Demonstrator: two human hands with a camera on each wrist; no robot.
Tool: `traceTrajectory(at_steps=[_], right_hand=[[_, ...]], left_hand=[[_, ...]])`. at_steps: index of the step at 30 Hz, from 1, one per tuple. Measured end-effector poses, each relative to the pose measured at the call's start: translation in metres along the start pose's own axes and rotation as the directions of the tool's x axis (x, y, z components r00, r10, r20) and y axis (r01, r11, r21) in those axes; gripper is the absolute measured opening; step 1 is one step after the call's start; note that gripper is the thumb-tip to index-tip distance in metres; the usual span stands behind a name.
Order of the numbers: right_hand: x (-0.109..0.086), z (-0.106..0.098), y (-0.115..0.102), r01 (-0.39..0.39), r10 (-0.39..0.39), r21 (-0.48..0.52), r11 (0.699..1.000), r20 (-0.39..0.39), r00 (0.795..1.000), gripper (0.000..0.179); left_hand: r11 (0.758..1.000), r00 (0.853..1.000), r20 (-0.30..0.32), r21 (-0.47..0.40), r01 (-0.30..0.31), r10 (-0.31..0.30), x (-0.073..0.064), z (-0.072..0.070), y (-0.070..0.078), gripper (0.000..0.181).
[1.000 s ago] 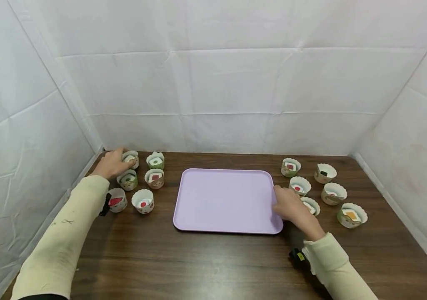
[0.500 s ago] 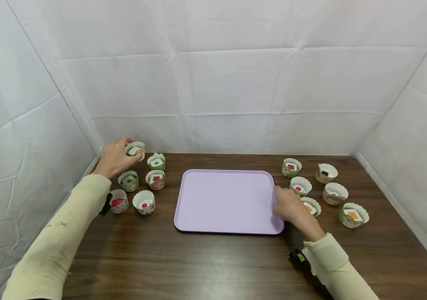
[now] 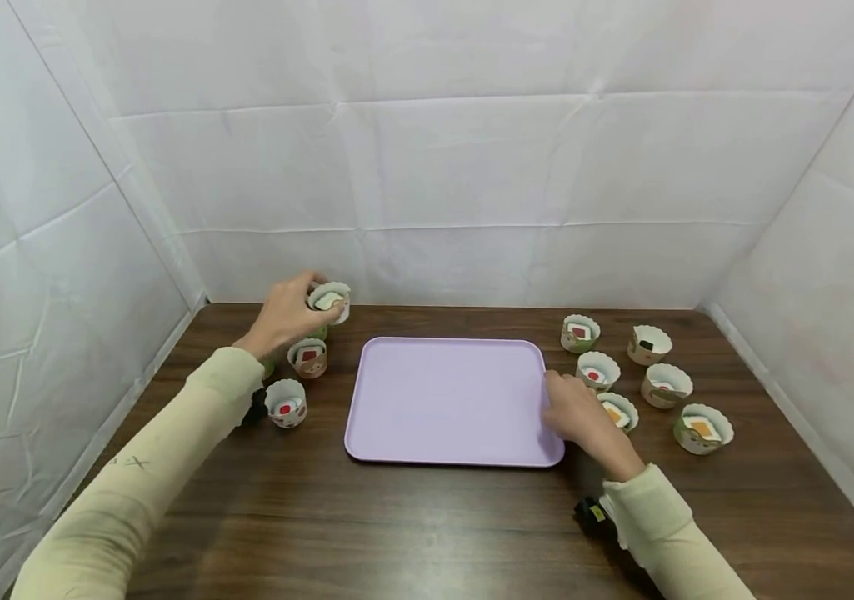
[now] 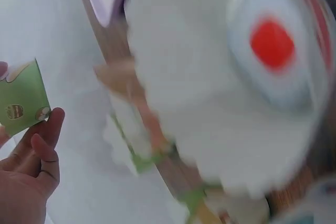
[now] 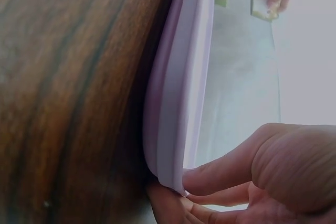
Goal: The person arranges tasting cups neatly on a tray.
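Note:
My left hand (image 3: pixel 287 312) grips a scalloped paper baking cup (image 3: pixel 331 302) above the back left of the table. A pale piece sits inside it. In the left wrist view the cup (image 4: pixel 23 98) shows a green printed side, with fingers on either side of it. On the right, my right hand (image 3: pixel 578 410) holds the right rim of a lilac tray (image 3: pixel 447 400) lying flat on the table. The right wrist view shows the thumb on top of the tray's edge (image 5: pixel 181 93) and fingers beneath.
Below my left hand stand paper cups, including one with a red-centred piece (image 3: pixel 287 404) and a pinkish one (image 3: pixel 308 358); my arm hides others. Several filled cups, such as a green one (image 3: pixel 702 429), stand right of the tray. White sheeting (image 3: pixel 464 167) walls the table's back and sides.
My left hand has taken hold of the cup at the far left, lifted it and carried it right toward the tray. My right hand stays on the tray's rim.

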State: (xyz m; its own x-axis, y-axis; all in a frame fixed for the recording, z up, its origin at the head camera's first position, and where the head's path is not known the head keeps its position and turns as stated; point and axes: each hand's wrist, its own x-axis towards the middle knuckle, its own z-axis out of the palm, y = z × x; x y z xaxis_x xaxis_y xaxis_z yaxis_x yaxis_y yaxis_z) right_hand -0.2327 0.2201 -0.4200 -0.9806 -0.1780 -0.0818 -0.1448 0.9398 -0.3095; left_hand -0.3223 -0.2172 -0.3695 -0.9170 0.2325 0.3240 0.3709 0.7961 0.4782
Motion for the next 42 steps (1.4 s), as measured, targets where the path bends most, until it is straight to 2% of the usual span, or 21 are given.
traceTrajectory(at_steps=[5,8,12,16,26,34,42], right_hand=[[0.0,0.0,-0.002,-0.004,0.004,-0.003,1.0,-0.001,1.0,0.04],[0.0,0.0,-0.003,-0.011,0.011,-0.007,1.0,0.004,1.0,0.039],[-0.001,0.0,-0.002,-0.016,0.016,-0.015,1.0,0.006,1.0,0.037],[-0.001,0.0,-0.001,-0.017,0.018,-0.013,1.0,0.004,1.0,0.037],[0.001,0.0,0.002,-0.004,0.004,-0.023,1.0,-0.01,1.0,0.038],[0.001,0.0,0.001,0.015,-0.016,-0.028,0.999,-0.032,0.999,0.038],[0.002,0.003,0.003,0.009,-0.01,-0.04,0.999,-0.029,1.0,0.038]], left_hand=[[0.999,0.999,0.037,-0.039,-0.018,0.019,0.002,0.016,0.023,0.05],[0.999,0.996,0.083,-0.04,-0.024,0.027,0.001,0.024,0.034,0.049],[0.999,0.987,0.159,-0.043,-0.023,0.03,0.0,0.037,0.043,0.051],[0.998,0.981,0.19,-0.059,-0.029,0.04,0.002,0.049,0.049,0.052],[0.999,0.962,0.271,-0.003,-0.042,0.042,0.005,0.064,0.053,0.051],[0.999,0.953,0.304,0.03,-0.032,0.022,0.004,0.068,0.054,0.051],[0.998,0.952,0.306,0.058,-0.032,0.013,0.005,0.071,0.05,0.051]])
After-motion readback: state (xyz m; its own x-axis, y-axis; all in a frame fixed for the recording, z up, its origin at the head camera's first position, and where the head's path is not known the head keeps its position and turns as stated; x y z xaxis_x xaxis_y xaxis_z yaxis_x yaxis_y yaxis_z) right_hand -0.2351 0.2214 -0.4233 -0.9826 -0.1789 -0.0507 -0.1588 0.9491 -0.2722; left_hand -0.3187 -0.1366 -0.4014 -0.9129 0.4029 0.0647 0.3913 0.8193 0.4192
